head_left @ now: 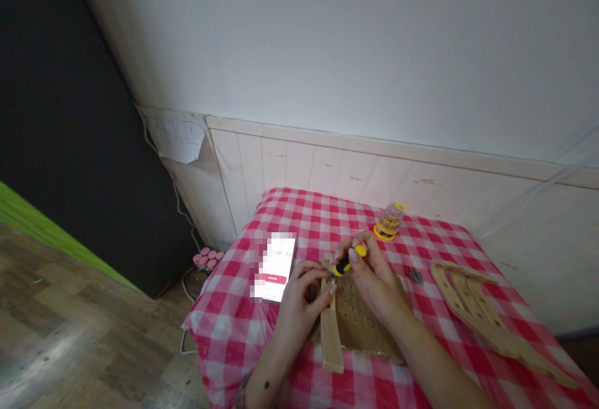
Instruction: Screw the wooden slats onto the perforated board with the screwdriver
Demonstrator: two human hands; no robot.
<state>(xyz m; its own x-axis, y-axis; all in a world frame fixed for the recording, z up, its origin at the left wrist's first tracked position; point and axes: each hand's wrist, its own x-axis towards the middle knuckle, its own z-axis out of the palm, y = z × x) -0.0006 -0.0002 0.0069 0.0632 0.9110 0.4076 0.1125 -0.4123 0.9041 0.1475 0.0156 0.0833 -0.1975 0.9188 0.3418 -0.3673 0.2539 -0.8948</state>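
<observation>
My right hand (372, 271) is closed around a small yellow-and-black screwdriver (344, 265), its tip pointing down and left at a light wooden strip (331, 334). On that strip, my left hand (306, 290) brings thumb and index finger together around the spot by the screwdriver's tip. What lies between those fingertips is too small to tell. Dark holes or screw heads mark the strip. It rests over the left side of a brown wooden board (362, 325) with many small holes. Several dark screws (414, 276) lie on the cloth right of my right hand.
A red-and-white checked cloth (318, 212) covers the table against the wall. Behind my hands stands a clear, yellow-based container (389, 220). Curved wooden pieces (486, 315) lie at the right, a lit phone (278, 268) at the left. Pink round items (208, 259) sit beyond the table's left edge.
</observation>
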